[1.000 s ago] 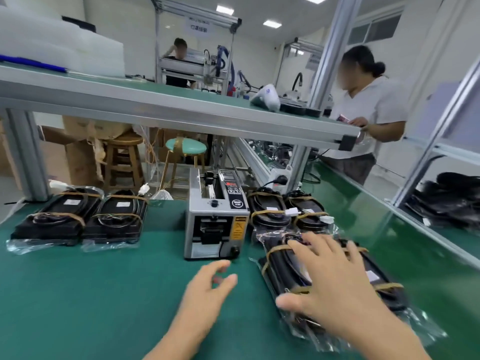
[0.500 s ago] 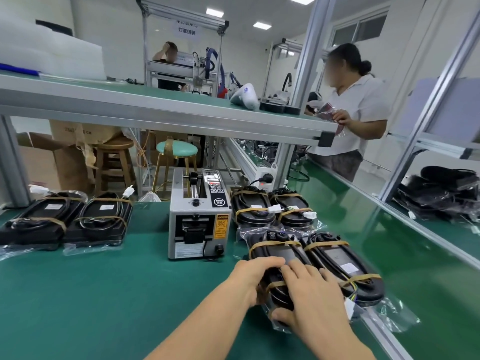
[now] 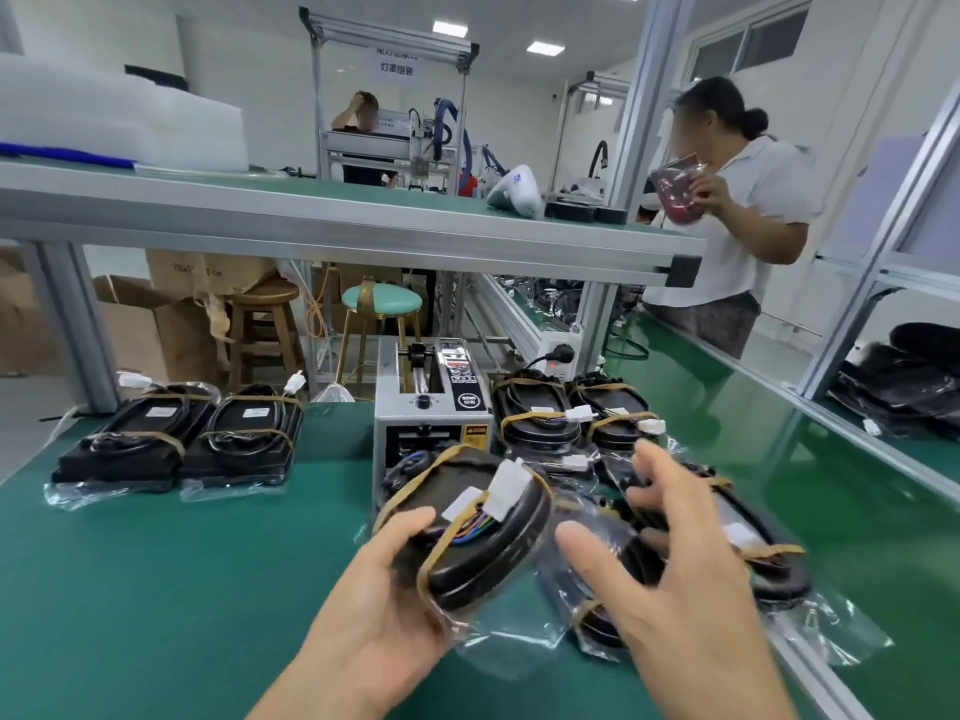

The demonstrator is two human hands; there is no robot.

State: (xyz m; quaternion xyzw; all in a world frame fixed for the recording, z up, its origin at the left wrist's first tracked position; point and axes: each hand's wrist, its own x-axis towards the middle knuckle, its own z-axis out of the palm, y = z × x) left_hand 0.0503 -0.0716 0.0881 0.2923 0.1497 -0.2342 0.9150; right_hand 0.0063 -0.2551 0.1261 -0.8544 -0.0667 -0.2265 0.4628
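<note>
Our left hand [image 3: 384, 610] grips a black oval unit [image 3: 467, 543] from below and from the near side, thumb curled over its near edge, holding it tilted above the green mat [image 3: 156, 589], just in front of the grey tape dispenser [image 3: 431, 407]. The unit sits in a clear plastic bag [image 3: 498, 646] that hangs loose beneath it. Tan rubber bands cross it, and a white connector [image 3: 511, 488] with coloured wires lies on top.

Our right hand [image 3: 670, 579] is just beside it, fingers spread wide and holding nothing, over a second bagged unit [image 3: 774, 569] lying on the mat. We cannot tell whether the fingertips touch its wrapping.

Behind these, to the dispenser's right, two more banded units [image 3: 535, 418] lie side by side. Well apart, on the left of the mat, another pair [image 3: 171, 444] lies in bags.

A grey-edged upper shelf [image 3: 363, 220] spans the bench overhead. Beneath it we see a wooden stool [image 3: 262, 304], a teal-topped stool [image 3: 382, 304] and cardboard boxes [image 3: 176, 324]. At far right a person in a white shirt [image 3: 748, 215] stands at the next bench, holding a dark red packet [image 3: 675, 194] up.
</note>
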